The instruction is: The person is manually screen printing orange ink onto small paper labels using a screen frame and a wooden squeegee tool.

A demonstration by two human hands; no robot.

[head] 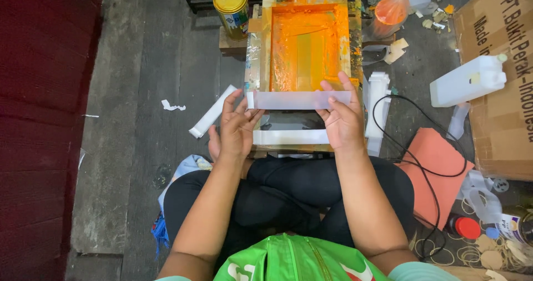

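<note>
A wooden printing screen frame (265,42) smeared with orange ink lies flat in front of me on the floor. Across its near edge I hold a long translucent white strip (294,99). My left hand (236,128) pinches the strip's left end with thumb and fingers. The right end sits under the fingers of my right hand (342,120), which presses it against the frame. A second white strip (290,137) lies just below, between my hands. I sit cross-legged in black trousers, knees close under the frame.
A gold-lidded tin can (232,2) stands far left of the frame. A white strip (211,113) lies on the floor left. Right: a black cable (422,164), an orange-pink pad (438,172), a white jerrycan (467,80), a cardboard box (508,92), a bag of orange ink (390,10).
</note>
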